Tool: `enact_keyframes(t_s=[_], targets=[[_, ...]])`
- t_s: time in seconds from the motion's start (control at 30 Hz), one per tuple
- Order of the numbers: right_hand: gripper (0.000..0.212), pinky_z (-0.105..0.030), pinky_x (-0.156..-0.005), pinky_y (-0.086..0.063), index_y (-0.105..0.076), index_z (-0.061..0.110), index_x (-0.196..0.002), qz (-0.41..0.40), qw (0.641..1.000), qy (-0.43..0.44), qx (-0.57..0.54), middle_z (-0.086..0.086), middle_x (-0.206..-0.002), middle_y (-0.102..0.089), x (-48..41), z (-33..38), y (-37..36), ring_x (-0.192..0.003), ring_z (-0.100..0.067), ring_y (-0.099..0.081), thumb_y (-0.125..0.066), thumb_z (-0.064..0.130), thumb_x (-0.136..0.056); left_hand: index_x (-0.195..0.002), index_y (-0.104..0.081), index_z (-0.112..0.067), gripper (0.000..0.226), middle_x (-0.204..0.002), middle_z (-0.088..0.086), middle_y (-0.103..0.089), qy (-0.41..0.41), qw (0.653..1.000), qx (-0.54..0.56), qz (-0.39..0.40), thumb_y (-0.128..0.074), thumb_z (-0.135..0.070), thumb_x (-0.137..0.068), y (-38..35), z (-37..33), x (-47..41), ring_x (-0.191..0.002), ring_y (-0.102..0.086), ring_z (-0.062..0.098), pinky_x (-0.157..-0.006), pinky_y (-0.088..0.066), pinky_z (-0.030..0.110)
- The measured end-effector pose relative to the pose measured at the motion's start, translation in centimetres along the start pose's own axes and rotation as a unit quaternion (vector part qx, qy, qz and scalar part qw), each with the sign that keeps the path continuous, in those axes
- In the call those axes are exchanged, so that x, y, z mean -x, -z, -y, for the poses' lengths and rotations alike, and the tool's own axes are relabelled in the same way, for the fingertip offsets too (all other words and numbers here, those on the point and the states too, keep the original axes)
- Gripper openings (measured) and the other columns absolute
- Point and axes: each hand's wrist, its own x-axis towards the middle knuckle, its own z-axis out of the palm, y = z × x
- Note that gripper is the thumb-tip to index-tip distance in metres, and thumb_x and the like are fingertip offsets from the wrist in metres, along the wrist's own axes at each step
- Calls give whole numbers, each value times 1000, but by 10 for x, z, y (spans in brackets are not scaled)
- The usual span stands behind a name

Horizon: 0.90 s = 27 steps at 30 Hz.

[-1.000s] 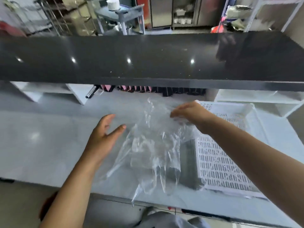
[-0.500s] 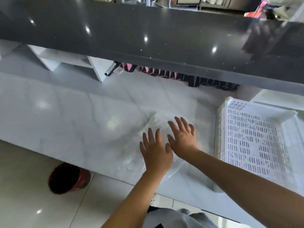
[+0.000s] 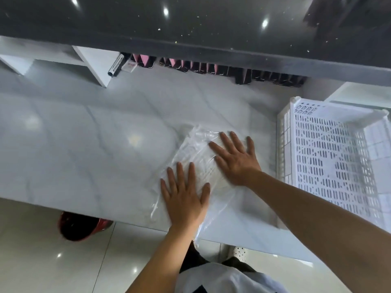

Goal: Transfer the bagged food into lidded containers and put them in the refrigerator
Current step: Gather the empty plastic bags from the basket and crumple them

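Observation:
A clear, empty-looking plastic bag [image 3: 195,151] lies flattened on the white marble counter [image 3: 95,149], close to its near edge. My left hand [image 3: 185,197] rests flat on the bag's near part, fingers spread. Just beyond it, my right hand [image 3: 236,159] presses flat on the bag's far right part, fingers apart too. Neither hand grips anything. No food, lidded container or refrigerator shows in this view.
A white perforated plastic crate [image 3: 330,161] stands on the counter right of the bag. A dark raised ledge [image 3: 190,24] overhangs the back, with a row of dark and pink items [image 3: 211,67] under it. A red bin [image 3: 82,227] sits on the tiled floor, lower left.
The bag went from held up and loose in my right hand to lying flat on the counter. Both hands now press it down, spreading slightly apart since half a second ago.

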Motion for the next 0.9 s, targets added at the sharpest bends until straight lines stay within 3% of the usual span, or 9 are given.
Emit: enact_keyframes(t_s=[0.23,0.27,0.37,0.43,0.5,0.6,0.73,0.8,0.9], targets=[[52,-57,-117,15,19,54,-148,-4,997,-58,-51,9,-164,21,7,9,-4,-150,-18,25,-1,57,-101,-157,-11,-40,73,-166,-1,2,17,997,28,75,-17,-71,-91,19,24,6,-154,2,29,-121,7,51],[52,-57,-117,15,18,53,-149,-8,995,-72,-62,9,-165,21,13,12,-5,-150,-18,24,-2,56,-101,-155,-19,-40,70,-166,-4,-5,17,995,67,77,-20,-66,-90,25,27,1,-154,-2,28,-121,7,49],[54,-56,-117,17,16,50,-151,-18,985,-137,-104,7,-165,21,35,29,-11,-150,-19,26,-5,54,-102,-125,-65,-20,46,-134,2,-62,-26,975,219,-34,-49,-36,-86,53,39,-16,-127,-54,29,-110,-38,51],[55,-55,-117,17,14,47,-153,-29,973,-181,-138,6,-165,18,49,44,-17,-150,-19,24,-7,52,-102,-116,-70,-10,36,-118,6,-69,-54,963,251,-85,-58,-18,-82,65,46,-34,-112,-63,28,-101,-47,40],[56,-52,-118,17,12,44,-155,-40,963,-204,-174,6,-166,14,61,56,-21,-151,-19,21,-11,50,-103,-124,-66,-8,42,-126,10,-66,-64,970,230,-54,-64,-10,-82,78,49,-58,-118,-59,31,-104,-43,37],[61,-44,-119,17,9,42,-156,-68,941,-204,-260,4,-167,10,73,63,-17,-152,-15,17,-23,49,-104,-143,-50,-16,61,-143,8,-53,-62,979,176,82,-68,-17,-84,92,49,-96,-132,-49,29,-110,-38,36],[69,-49,-121,1,8,49,-154,-79,942,-143,-294,8,-166,17,90,65,3,-153,-16,13,-37,51,-101,-148,-40,-30,77,-141,6,-47,-56,971,96,214,-76,-31,-79,99,42,-123,-127,-51,26,-102,-45,41],[73,-49,-120,-6,7,50,-153,-50,941,-147,-300,7,-166,17,97,66,7,-154,-20,7,-43,50,-99,-139,-48,-32,67,-128,3,-50,-64,975,80,198,-77,-31,-79,98,42,-125,-112,-58,23,-92,-48,36],[74,-47,-119,-11,2,48,-155,-39,918,-176,-354,5,-167,3,103,61,7,-153,-21,-7,-47,46,-99,-103,-66,-30,24,-98,-5,-61,-78,973,164,145,-77,-24,-82,98,41,-122,-86,-60,17,-74,-45,28]])
